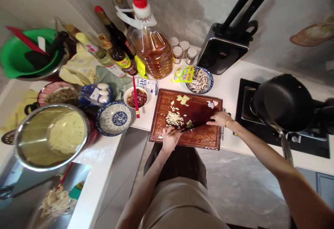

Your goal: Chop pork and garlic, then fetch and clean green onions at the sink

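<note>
This is a kitchen, with a stove (313,146), a sink (23,203), a knife block (221,55) and a cutting board (200,108).

Over the rectangular reddish-brown wooden board (199,107), my right fingers (212,120) hold a long dark knife (196,126), my left fingers (169,130) near small cream-coloured pieces (174,118).

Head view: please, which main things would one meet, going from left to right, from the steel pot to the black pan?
Steel pot, blue-and-white dish, small white bowl, left hand, knife blade, right hand, black pan.
</note>
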`<state>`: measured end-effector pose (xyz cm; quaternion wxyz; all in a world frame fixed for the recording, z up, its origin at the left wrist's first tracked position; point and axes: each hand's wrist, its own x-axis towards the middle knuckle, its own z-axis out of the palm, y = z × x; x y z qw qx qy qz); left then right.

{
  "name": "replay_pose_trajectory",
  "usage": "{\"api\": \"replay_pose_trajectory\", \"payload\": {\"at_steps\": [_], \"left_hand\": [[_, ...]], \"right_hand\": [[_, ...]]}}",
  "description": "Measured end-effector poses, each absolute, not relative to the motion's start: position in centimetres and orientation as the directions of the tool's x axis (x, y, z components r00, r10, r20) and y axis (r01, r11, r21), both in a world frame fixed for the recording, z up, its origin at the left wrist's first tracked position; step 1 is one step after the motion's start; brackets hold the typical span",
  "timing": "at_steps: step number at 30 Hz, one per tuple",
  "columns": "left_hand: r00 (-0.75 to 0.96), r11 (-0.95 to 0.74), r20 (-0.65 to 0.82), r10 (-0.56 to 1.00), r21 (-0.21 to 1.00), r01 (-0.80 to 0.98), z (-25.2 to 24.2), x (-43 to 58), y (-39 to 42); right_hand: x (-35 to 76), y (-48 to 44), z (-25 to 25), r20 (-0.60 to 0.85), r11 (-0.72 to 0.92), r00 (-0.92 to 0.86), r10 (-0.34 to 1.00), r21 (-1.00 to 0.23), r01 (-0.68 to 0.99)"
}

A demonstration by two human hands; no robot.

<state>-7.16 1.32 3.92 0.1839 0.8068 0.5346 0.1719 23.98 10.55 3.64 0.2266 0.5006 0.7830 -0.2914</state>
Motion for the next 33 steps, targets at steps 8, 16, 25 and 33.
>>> {"api": "replay_pose_trajectory", "payload": {"at_steps": [8,16,25,33], "left_hand": [[0.331,-0.326,0.072,0.941,0.461,0.826,4.3,-7.4,0.9],[0.334,-0.316,0.035,0.942,0.428,0.847,4.2,-6.8,0.5],[0.323,-0.3,0.02,0.946,0.432,0.851,5.2,-6.9,0.5],[0.192,-0.192,0.041,0.981,0.407,0.893,4.4,-6.6,-0.8]], "right_hand": [[23.5,11.0,4.3,-0.656,0.397,-0.425,0.624,-0.202,0.895],[24.2,8.9,4.0,-0.685,0.415,-0.397,0.611,-0.15,0.898],[24.1,10.2,4.8,-0.703,0.451,-0.412,0.58,-0.145,0.881],[21.3,16.4,4.6,-0.667,0.594,-0.545,0.508,-0.187,0.783]]}}
